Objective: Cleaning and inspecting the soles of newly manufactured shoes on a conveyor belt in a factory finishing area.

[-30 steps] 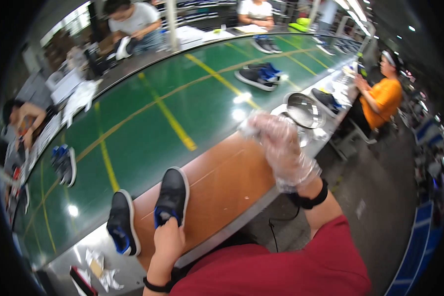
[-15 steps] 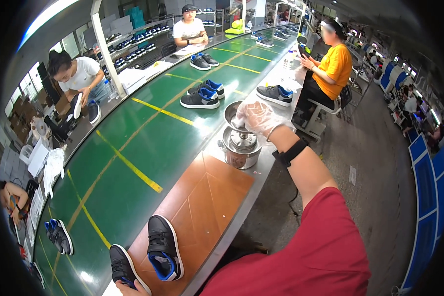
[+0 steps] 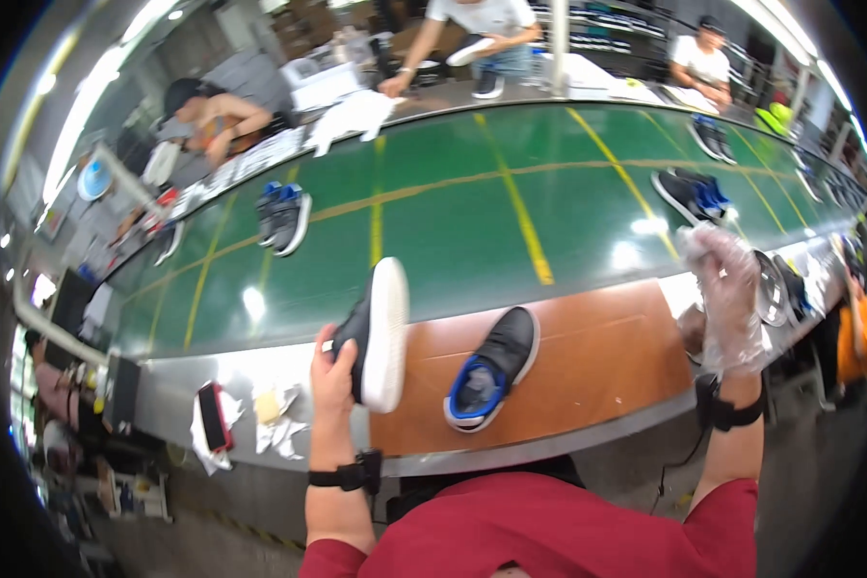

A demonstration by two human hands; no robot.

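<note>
White sole turned sideways, a dark shoe (image 3: 378, 332) is gripped by the left hand (image 3: 332, 371), fingers closed around its upper, above the orange board (image 3: 607, 361). Its partner shoe (image 3: 491, 369) lies flat on that board. The right hand (image 3: 727, 289), in a clear plastic glove, is raised, fingers curled together.

A green conveyor belt (image 3: 453, 222) with yellow lines is seen running across the view. Two pairs of dark shoes (image 3: 284, 217) (image 3: 689, 193) are carried on it, well apart. A phone (image 3: 212, 416) and crumpled papers (image 3: 277, 419) are laid on the grey ledge. Seated workers (image 3: 212, 111) are seen along the far side.
</note>
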